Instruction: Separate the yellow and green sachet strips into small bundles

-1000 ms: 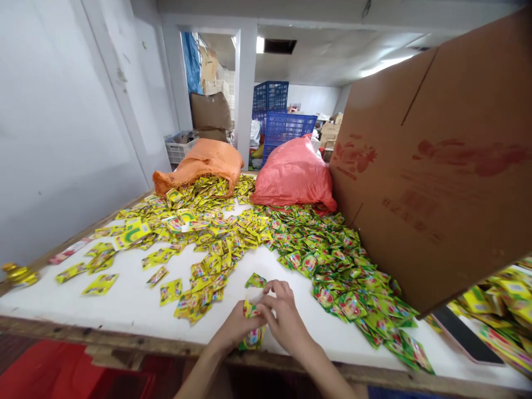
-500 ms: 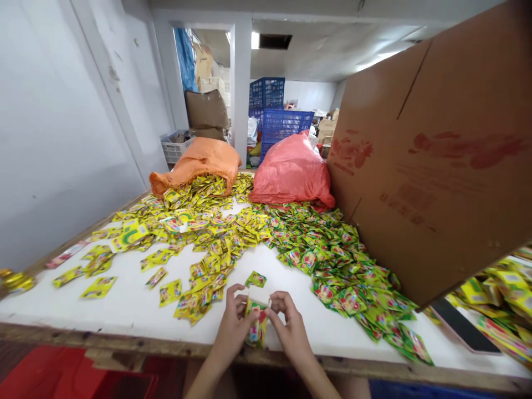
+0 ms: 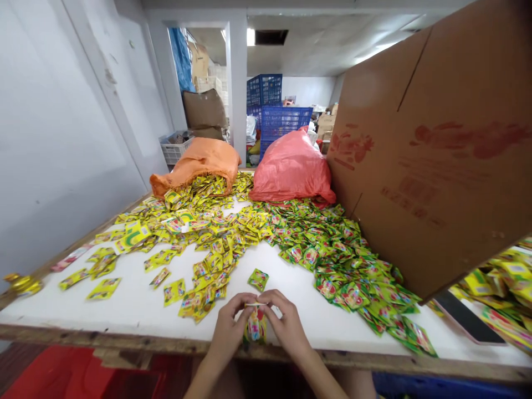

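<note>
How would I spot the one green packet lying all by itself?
Start at the white table and find the two hands, left hand and right hand, at its near edge. Just beyond their fingertips lies a single green packet. Unlike the yellow heap to its left and the green heap to its right, it sits alone on bare tabletop.

Sachet stack [image 3: 255, 327] half hidden between hands; cardboard box [image 3: 436, 155] cut off right.

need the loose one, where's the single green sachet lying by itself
In the head view the single green sachet lies on the white table, just beyond both hands, between the yellow sachets and green sachets.
</note>
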Tool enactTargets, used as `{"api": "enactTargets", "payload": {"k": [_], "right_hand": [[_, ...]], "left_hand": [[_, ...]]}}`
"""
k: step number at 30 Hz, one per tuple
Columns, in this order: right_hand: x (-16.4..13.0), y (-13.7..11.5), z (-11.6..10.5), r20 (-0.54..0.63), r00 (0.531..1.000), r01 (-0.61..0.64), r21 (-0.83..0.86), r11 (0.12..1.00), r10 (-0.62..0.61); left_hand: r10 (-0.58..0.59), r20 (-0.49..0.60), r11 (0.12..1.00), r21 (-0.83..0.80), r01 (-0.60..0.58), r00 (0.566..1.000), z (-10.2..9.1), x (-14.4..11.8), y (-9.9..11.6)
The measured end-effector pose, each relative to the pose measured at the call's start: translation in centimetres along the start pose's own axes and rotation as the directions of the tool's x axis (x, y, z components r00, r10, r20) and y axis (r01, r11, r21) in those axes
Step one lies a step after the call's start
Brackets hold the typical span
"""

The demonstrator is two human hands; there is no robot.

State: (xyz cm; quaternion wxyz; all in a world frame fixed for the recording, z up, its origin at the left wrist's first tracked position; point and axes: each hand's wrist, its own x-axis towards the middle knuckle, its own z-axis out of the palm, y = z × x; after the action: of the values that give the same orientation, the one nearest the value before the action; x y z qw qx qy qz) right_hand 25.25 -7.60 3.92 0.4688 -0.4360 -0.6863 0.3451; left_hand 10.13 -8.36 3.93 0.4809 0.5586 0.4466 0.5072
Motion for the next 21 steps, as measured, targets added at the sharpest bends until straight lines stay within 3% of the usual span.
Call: {"api": "enactTargets", "payload": {"k": [5,11,16,21], "right_hand": [[-0.3,-0.7,-0.3,0.026,1.0,0.017,-0.036,0.999,-0.016],[0.6,-0.9,-0.1,0.01,0.997,-0.07,-0.087,0.994,0.071],[0.5,-0.8,-0.3,0.006,0.996,-0.091,-0.048,0.995,0.091],[-1.0,0.0,1.2,0.002,0.997,-0.08,0.056,0.995,0.08]], "left_hand": [[0.016,-0.003,0.992,0.126,-0.016,1.0,-0.2,-0.2,0.7],[0.021,-0.066,0.985,0.173,-0.009,0.998,0.2,0.7,0.6],[0.009,-0.041,0.99,0.139,-0.003,0.999,0.0,0.9,0.0],[-0.017,-0.046,0.999,0.039,0.019,0.999,-0.2,-0.3,-0.8]]}}
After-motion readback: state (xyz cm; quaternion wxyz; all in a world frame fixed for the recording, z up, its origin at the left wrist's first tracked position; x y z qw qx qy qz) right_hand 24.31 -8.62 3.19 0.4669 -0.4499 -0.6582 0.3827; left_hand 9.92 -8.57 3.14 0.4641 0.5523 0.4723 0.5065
